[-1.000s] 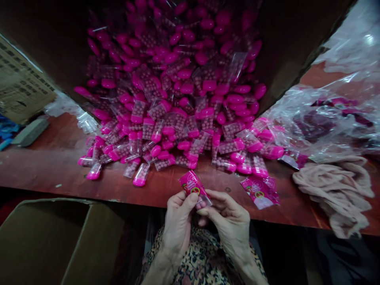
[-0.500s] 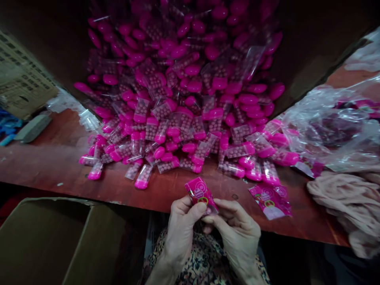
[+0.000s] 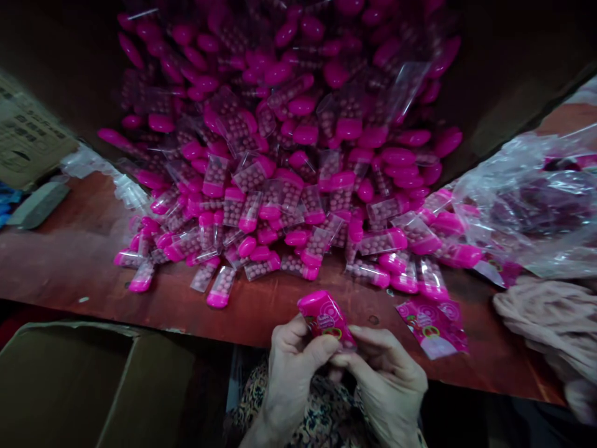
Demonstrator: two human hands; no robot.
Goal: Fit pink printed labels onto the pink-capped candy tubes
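Observation:
Just over the table's front edge, my left hand pinches a small flat candy container in a printed pink sleeve. The container's glossy pink cap sticks out at the sleeve's upper end. My right hand is closed on the sleeve's lower right end, thumb and fingertips pressed together there. Some of its fingers are hidden behind the thumb. Right of my hands, another printed pink sleeve lies flat on the table. Beyond them spreads a large heap of clear candy containers with pink caps and small round balls inside.
The heap spills from a dark box onto the red-brown table. Clear plastic bags and a beige cloth lie at right. An open cardboard box stands below left. A grey block sits at far left.
The pink cap now shows at the top of the sleeve, where only the flat printed end showed before. Both hands sit slightly lower and farther right in the view, which has shifted a little.

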